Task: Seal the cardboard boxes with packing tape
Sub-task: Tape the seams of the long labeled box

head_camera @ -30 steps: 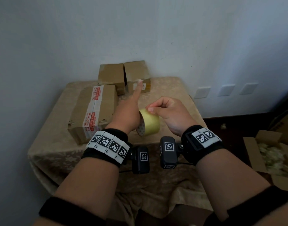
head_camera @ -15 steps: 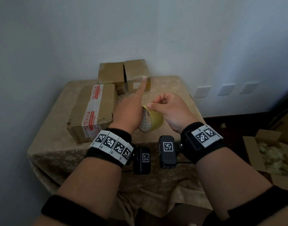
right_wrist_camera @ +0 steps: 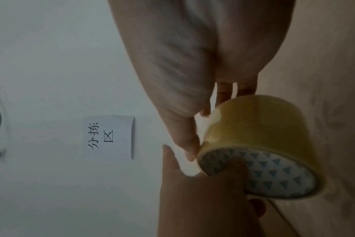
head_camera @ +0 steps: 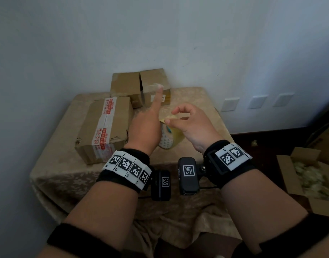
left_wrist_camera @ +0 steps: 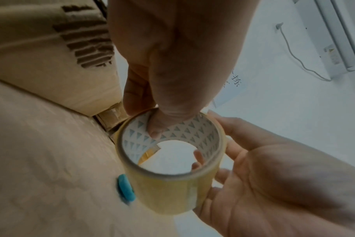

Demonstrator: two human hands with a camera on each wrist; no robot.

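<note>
A yellowish packing tape roll (head_camera: 169, 138) hangs over the table's middle. My left hand (head_camera: 145, 127) holds it with the thumb (left_wrist_camera: 156, 128) inside the patterned core and a finger outside, the index finger pointing ahead. My right hand (head_camera: 189, 123) is curled at the roll's right, thumb and fingertips pinching its outer layer near the rim (right_wrist_camera: 203, 144). A big cardboard box (head_camera: 106, 127) with red-printed white tape lies to the left. Two small boxes (head_camera: 126, 88) (head_camera: 154, 84) stand at the back wall.
The table (head_camera: 67, 174) has a beige cloth hanging over its front edge. A small blue object (left_wrist_camera: 126, 187) lies on the cloth under the roll. An open carton (head_camera: 307, 175) with pale filler sits on the floor at the right. White walls close the back and left.
Both hands carried the roll a little farther from me. The right hand's fingers lifted from the roll's top and now pinch at its rim. The boxes have not moved.
</note>
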